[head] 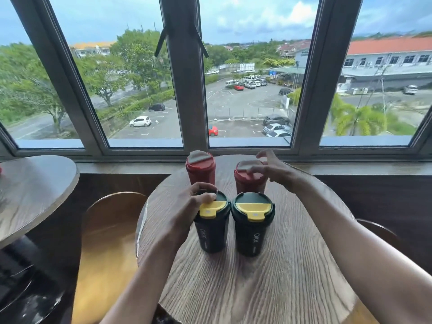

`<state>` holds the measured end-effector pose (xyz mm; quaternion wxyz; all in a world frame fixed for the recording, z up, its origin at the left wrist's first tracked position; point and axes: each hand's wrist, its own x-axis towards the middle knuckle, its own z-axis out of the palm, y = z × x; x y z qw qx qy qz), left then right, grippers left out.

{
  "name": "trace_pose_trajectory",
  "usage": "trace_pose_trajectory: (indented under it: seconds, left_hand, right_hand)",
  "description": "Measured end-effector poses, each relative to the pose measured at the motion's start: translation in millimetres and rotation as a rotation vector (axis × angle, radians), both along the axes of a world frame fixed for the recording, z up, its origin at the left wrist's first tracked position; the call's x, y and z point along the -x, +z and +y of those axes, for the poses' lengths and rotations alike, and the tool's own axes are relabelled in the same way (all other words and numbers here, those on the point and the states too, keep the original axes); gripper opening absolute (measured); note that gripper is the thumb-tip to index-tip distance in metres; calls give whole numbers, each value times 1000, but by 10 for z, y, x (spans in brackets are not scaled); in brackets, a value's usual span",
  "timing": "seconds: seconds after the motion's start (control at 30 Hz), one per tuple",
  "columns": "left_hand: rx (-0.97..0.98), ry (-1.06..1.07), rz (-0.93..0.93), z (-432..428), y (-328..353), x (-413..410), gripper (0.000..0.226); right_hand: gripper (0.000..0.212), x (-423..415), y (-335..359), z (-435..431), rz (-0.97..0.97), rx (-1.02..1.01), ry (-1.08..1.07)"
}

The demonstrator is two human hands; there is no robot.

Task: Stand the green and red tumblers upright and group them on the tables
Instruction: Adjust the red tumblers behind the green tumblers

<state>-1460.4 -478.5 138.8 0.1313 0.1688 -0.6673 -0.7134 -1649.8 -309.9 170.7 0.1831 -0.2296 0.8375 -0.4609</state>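
Basically I had my left hand (187, 206) clamped on the left green tumbler (211, 226) lid, right hand (268, 168) loosely open over the right red tumbler (250, 177), so I'd nudge both pairs snug without tipping.

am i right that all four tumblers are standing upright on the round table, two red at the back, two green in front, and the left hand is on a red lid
Not quite. The head view shows the left hand on the left green tumbler's lid; the right hand is at a red one. The rest holds.
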Motion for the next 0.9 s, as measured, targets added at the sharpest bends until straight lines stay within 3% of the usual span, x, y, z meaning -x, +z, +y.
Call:
trace_pose_trajectory:
  seconds: [0.1, 0.23, 0.63, 0.77, 0.9]
  left_hand:
    - [7, 2, -3, -9, -6, 5, 24]
    - [10, 9, 3, -9, -16, 4, 25]
    - [3, 12, -9, -25, -31, 14, 27]
    - [11, -64, -32, -114, 37, 12, 35]
    - [243, 246, 47, -393, 283, 249, 25]
  right_hand:
    - [63, 19, -71, 52, -113, 108, 22]
    - [53, -3, -217, 89, -92, 238, -22]
    - [49, -170, -248, 72, -49, 200, 29]
    - [63, -205, -280, 69, -125, 239, 8]
    - [55, -233, -317, 47, -191, 314, 2]
